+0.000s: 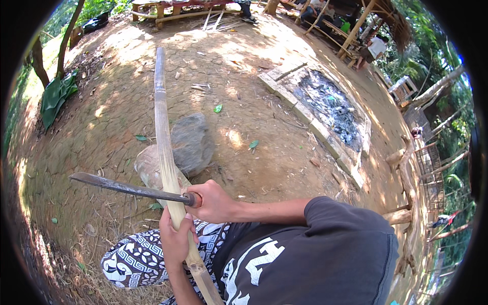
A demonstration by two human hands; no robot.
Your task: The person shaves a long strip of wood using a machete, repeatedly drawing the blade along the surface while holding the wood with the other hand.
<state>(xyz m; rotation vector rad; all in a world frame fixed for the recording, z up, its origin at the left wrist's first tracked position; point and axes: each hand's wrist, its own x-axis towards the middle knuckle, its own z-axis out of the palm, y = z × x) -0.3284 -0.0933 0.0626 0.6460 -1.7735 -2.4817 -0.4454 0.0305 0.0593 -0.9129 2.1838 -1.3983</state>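
A long split bamboo strip (163, 132) runs from the lower edge up past two rocks, its middle section shaved pale. My left hand (176, 239) is wrapped around it, low down near my patterned trousers. Closed on the short dark handle of a machete (129, 189) is my right hand (212, 201), just above the left. The machete's long, dark blade points left and crosses over the bamboo. Beneath the strip lie a large grey rock (193, 145) and a paler rock (148, 165). Whether the blade is cutting in cannot be seen.
To the right, a stone-edged fire pit (325, 133) holds grey ash. Green leaves (253, 144) are scattered on the dirt. A bamboo bench (175, 11) stands at the back, and a person (375, 48) is near the shelter. Large leaves (57, 99) lie by the left tree.
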